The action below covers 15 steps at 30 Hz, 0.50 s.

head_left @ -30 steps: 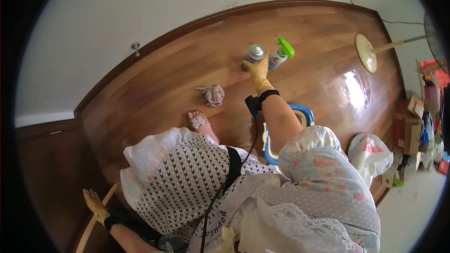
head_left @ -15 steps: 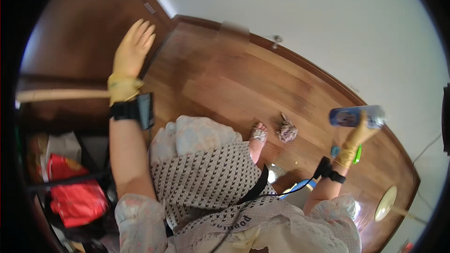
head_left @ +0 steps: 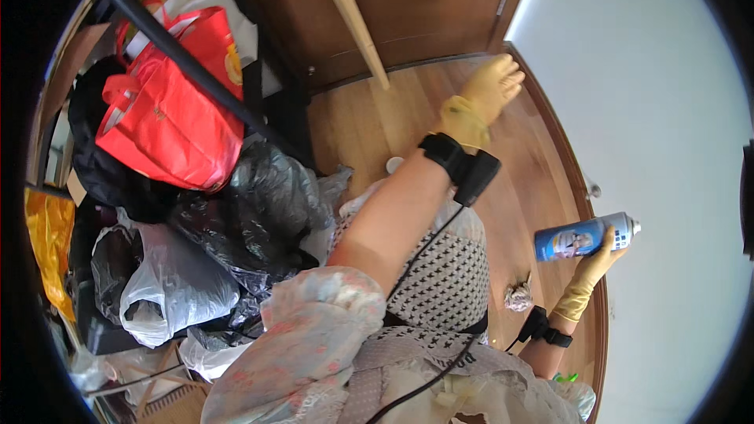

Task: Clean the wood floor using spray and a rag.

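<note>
My right hand (head_left: 603, 250), in a yellow rubber glove, is wrapped around a blue spray can (head_left: 565, 240) with a white nozzle end. The can lies nearly sideways in my grip, its nozzle end toward the white wall. In a matching glove, my left hand (head_left: 488, 93) is stretched out over the wooden floor near the brown door. Its fingers are loosely bent and slightly apart, and nothing shows in them. A crumpled mottled rag (head_left: 518, 296) lies on the floor, below and left of the can in the picture.
On the left, a black-framed rack (head_left: 184, 63) holds a red bag (head_left: 177, 110), black plastic bags (head_left: 263, 204) and a translucent plastic bag (head_left: 177, 279). A wooden pole (head_left: 349, 16) stands by the door (head_left: 290, 16). A doorstop (head_left: 594, 190) sits at the wall's (head_left: 667, 133) base.
My view has turned left, bringing more of the rack and bags in. My left arm now reaches across toward the door corner, fingers more bent. The spray can stays in my right hand.
</note>
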Each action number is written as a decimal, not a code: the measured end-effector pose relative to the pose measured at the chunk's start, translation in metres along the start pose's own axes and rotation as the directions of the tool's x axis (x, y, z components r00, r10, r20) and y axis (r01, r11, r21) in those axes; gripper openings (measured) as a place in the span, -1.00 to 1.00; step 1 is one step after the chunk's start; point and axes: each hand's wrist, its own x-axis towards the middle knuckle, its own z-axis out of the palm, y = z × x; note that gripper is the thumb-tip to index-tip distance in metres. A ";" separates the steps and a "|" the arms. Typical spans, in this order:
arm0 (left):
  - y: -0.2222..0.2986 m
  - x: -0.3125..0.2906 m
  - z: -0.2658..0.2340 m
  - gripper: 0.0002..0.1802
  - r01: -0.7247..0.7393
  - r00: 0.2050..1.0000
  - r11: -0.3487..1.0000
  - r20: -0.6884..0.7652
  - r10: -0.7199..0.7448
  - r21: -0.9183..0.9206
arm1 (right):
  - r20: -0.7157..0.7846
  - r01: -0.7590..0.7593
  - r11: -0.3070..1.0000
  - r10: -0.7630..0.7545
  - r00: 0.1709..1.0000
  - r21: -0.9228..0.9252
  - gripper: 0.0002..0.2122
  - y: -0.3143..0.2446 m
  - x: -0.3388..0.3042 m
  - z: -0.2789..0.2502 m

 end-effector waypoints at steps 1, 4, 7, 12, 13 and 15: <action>0.002 0.004 -0.013 -0.54 0.015 1.000 0.996 -0.002 -0.016 -0.092 | 0.007 -0.070 0.990 0.070 0.998 0.126 -0.34 -0.001 0.004 0.013; 0.000 0.014 -0.043 -0.54 0.047 0.999 0.981 -0.002 -0.048 -0.186 | 0.088 -0.170 0.967 0.156 0.984 0.187 -0.39 0.005 0.017 0.034; 0.000 0.025 -0.079 -0.56 0.026 1.000 0.986 -0.013 -0.029 -0.165 | 0.180 0.001 0.978 0.038 0.983 -0.207 -0.37 0.014 0.024 0.050; 0.023 0.031 -0.054 -0.65 -0.047 0.964 0.892 -0.253 -0.077 -0.450 | 0.293 0.299 0.845 -0.179 0.939 -0.443 -0.27 0.043 0.024 0.071; 0.030 0.035 -0.062 -0.67 -0.100 0.966 0.872 -0.256 -0.030 -0.480 | 0.337 0.242 0.907 -0.120 0.934 -0.345 -0.35 0.055 0.029 0.074; 0.054 0.035 -0.084 -0.72 -0.167 0.973 0.838 -0.222 0.057 -0.519 | 0.307 0.261 0.851 -0.125 0.943 -0.455 -0.47 0.059 0.022 0.103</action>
